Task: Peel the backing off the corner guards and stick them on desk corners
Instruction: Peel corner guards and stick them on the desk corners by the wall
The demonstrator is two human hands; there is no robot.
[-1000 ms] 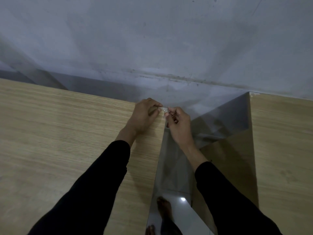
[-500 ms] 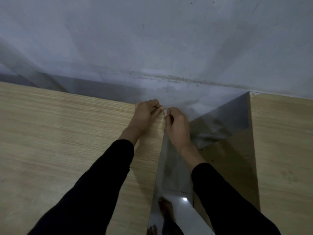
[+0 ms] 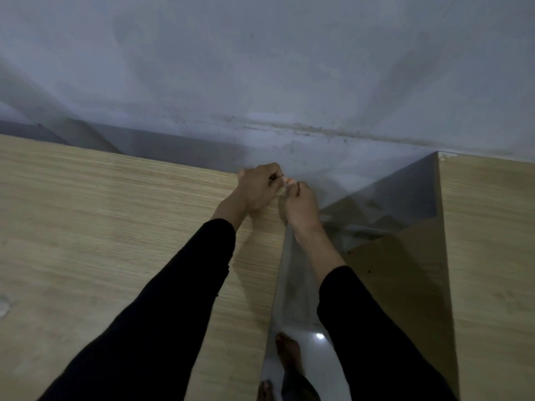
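Pinching a small pale corner guard (image 3: 281, 191), left hand (image 3: 256, 188) and right hand (image 3: 301, 205) clamp it together at the counter's (image 3: 115, 227) one-o'clock corner. It is likely light and pliable, so grip its edges.

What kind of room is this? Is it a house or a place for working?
Probably an indoor work or study room, though I can't be sure. A pale wooden desk stands beside a second desk, both near a plain grey wall, and a shiny floor shows in the gap between them.
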